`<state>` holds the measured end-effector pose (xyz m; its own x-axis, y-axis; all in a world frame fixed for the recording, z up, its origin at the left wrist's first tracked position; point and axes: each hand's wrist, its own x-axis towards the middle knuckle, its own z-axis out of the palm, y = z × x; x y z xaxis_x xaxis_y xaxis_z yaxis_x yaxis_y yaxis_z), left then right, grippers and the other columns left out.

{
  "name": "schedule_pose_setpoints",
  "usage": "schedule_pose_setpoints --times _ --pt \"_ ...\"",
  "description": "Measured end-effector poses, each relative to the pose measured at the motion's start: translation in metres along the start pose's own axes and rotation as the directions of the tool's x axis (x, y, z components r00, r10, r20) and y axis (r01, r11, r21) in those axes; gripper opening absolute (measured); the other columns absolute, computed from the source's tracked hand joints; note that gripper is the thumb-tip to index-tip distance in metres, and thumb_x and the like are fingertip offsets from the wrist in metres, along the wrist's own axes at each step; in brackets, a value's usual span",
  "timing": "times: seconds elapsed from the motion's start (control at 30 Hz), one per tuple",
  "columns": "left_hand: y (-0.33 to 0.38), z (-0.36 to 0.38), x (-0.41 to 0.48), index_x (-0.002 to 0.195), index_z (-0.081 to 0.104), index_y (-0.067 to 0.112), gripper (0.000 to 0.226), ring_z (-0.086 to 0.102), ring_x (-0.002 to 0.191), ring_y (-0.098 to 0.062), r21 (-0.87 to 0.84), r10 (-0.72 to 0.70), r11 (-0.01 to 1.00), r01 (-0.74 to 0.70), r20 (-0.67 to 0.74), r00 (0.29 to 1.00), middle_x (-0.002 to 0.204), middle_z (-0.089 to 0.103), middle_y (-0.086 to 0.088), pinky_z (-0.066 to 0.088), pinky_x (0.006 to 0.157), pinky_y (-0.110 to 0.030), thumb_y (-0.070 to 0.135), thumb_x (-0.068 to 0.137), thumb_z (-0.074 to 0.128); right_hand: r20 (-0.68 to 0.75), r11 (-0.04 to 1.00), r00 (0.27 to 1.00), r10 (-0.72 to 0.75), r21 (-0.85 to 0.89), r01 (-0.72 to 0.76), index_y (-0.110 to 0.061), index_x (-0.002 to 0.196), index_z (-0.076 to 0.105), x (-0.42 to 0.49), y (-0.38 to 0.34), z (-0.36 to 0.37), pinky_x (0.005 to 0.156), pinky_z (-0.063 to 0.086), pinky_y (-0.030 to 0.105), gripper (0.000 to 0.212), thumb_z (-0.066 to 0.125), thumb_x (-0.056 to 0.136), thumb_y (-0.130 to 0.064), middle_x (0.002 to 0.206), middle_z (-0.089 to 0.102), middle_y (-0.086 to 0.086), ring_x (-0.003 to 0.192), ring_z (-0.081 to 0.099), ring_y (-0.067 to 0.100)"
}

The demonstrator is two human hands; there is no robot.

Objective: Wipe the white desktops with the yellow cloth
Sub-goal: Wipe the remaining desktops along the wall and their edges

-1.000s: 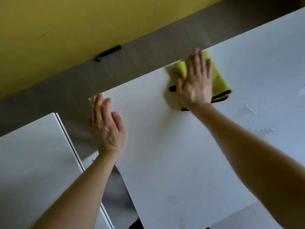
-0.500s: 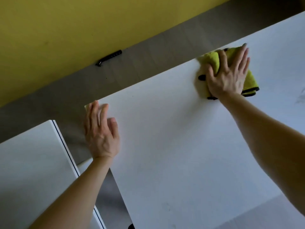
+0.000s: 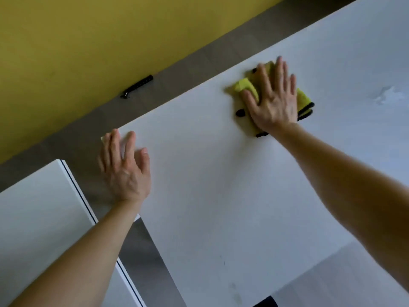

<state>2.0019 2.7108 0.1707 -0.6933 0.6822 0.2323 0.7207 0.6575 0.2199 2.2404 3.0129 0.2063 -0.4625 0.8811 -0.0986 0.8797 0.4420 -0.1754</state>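
Pressing flat suits the soft, light yellow cloth (image 3: 245, 85): right hand (image 3: 273, 100) straight-fingered atop it, left hand (image 3: 126, 171) open-fingered at the white desktop (image 3: 221, 196)'s far left corner.

The left forearm (image 3: 77, 258) and right forearm (image 3: 354, 180) are bare, unsleeved as far as they show. The left grip (image 3: 125, 171) and right grip (image 3: 273, 100) are bare hands, with tendons ridging their backs.
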Motion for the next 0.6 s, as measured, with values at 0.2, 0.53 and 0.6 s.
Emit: schedule_pose_setpoints --times 0.2,0.53,0.6 --pt "-0.001 -0.013 0.005 0.162 0.045 0.023 0.063 0.024 0.164 -0.037 0.093 0.039 0.994 -0.060 0.211 0.977 0.174 0.032 -0.019 0.020 0.131 -0.057 0.058 0.110 0.039 -0.044 0.999 0.998 0.043 0.020 -0.042 -0.017 0.173 0.020 -0.051 -0.054 0.017 0.133 0.003 0.062 0.082 0.022 0.109 -0.067 0.180 0.002 0.022 0.167 -0.001 0.041" --pt "0.051 -0.065 -0.019 0.165 0.039 0.022 0.082 0.016 0.165 -0.033 -0.012 0.181 0.980 -0.200 0.478 0.859 0.178 0.021 -0.013 0.022 0.131 -0.058 0.065 0.096 0.042 -0.034 0.997 0.998 -0.058 0.053 0.060 -0.035 0.172 0.022 -0.080 0.020 0.011 0.134 0.011 0.056 0.078 0.031 0.106 -0.075 0.182 0.011 0.010 0.168 0.008 0.032" --pt "0.075 -0.071 -0.029 0.172 0.015 0.029 0.113 0.001 0.167 -0.031 -0.029 0.208 0.970 -0.242 0.617 0.759 0.181 0.003 -0.011 0.018 0.131 -0.057 0.090 0.083 0.049 -0.049 0.984 0.982 0.180 0.020 -0.179 -0.034 0.173 0.019 -0.059 0.084 -0.010 0.135 0.007 0.058 0.082 0.024 0.104 -0.078 0.182 0.008 0.012 0.169 0.003 0.031"
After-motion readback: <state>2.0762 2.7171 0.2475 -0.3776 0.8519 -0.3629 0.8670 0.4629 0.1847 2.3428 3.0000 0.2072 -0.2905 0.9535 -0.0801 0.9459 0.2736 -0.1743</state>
